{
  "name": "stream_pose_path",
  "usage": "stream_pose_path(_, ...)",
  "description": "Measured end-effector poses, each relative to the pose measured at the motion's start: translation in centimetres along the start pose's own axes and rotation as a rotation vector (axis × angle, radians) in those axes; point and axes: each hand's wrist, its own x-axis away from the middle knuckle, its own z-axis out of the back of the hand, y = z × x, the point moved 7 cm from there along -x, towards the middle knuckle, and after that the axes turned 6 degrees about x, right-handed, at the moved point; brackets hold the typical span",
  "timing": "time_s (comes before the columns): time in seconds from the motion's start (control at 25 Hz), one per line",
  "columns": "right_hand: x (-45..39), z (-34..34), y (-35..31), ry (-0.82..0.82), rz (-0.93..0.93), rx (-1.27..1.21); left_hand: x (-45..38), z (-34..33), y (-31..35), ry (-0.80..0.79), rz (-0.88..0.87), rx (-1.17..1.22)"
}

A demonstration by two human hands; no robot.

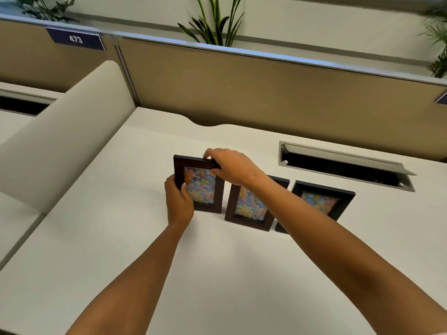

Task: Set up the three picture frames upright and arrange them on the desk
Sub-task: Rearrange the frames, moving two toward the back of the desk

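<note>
Three dark-framed pictures of pastel flowers stand upright in a row on the white desk (121, 250). The left frame (203, 189) is held by both hands: my left hand (178, 201) grips its left edge, and my right hand (232, 166) pinches its top right corner. The middle frame (249, 206) stands just right of it, its top partly hidden by my right forearm. The right frame (319, 200) stands apart from the others, nearer the cable tray, with its lower left corner behind my arm.
An open cable tray (343, 165) is sunk into the desk behind the right frame. A tan partition (242, 93) runs along the back, and a rounded beige divider (67, 136) borders the left. Plants (212, 22) rise behind the partition.
</note>
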Motion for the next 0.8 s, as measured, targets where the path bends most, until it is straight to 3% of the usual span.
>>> stream_pose_path(0.2, -2.0, -0.6, -0.7, 0.094, -0.002, 0.128, -2.3, -0.3, -0.4, 0.030, -0.022, -0.013)
stream_pose_path(0.4, -4.9, -0.2, 0.5, 0.080, -0.030, 0.084, -5.6, -1.3, -0.5, 0.036, -0.023, -0.033)
stream_pose_path(0.64, -8.5, 0.3, 5.2, 0.029, -0.263, -0.312, -10.8, -2.9, -0.4, 0.024, -0.023, -0.072)
stream_pose_path(0.8, -9.4, 1.2, 8.0, 0.094, -0.376, -0.499, -14.9, -3.9, -0.6, -0.036, -0.056, -0.121)
